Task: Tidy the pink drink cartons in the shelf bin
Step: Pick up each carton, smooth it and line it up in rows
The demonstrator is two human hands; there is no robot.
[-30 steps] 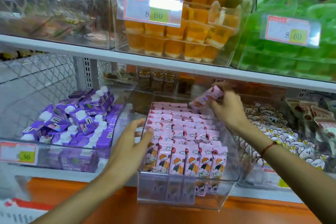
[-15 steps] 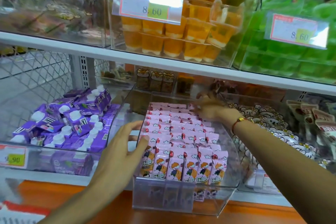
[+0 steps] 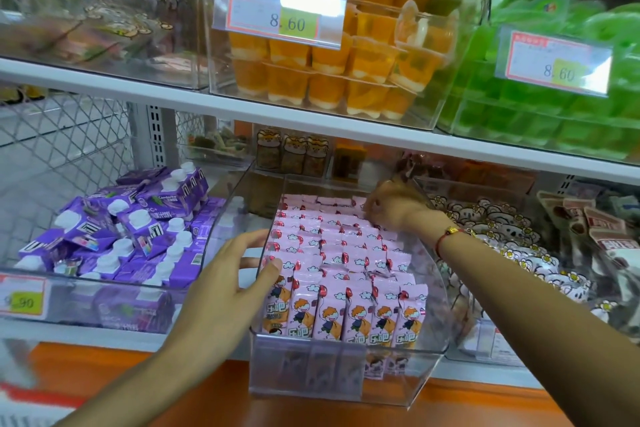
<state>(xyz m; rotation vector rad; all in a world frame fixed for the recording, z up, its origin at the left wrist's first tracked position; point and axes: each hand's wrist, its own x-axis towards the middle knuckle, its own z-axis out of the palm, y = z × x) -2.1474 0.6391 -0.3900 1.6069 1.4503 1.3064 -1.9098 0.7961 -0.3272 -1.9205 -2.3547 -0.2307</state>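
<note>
Pink cartons (image 3: pixel 346 253) bear orange-haired cartoon figures; neighbouring cartons (image 3: pixel 145 225) are purple, white-capped.

Pink drink cartons (image 3: pixel 349 263) upright, row-packed in clear shelf bin (image 3: pixel 346 388)

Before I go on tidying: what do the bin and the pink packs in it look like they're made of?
Shelf bin: clear rigid plastic, probably acrylic; glossy, the packs show through its front wall. Pink drink cartons: their printed wrap looks like thin glossy film, with crimped top edges and small creases; what lies beneath it I cannot tell.
</note>
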